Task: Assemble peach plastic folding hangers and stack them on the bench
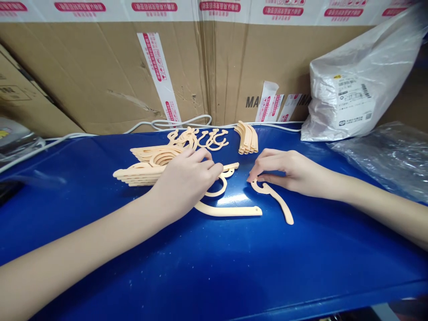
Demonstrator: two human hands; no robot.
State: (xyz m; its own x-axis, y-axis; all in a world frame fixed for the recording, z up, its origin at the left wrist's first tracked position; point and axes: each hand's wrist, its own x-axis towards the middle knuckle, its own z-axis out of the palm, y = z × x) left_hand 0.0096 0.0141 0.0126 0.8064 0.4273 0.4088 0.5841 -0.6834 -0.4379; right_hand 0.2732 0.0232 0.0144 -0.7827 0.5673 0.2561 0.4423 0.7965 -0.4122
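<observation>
My left hand [189, 178] rests knuckles-up on the blue table [214, 263], fingers curled over a peach plastic hanger piece [230, 210] whose hook loop shows under the fingertips. My right hand [287, 171] pinches the round end of a separate curved peach arm piece [279, 203] lying flat on the table. A stack of assembled peach hangers [145, 167] lies just left of my left hand. Behind it sit loose hook parts [207, 138] and a small bundle of curved arm pieces [247, 137].
Large cardboard boxes [207, 67] form a wall along the back. A white plastic bag with a label [354, 93] and a clear plastic bag [391, 156] lie at the right. White cables [180, 122] run along the table's rear edge.
</observation>
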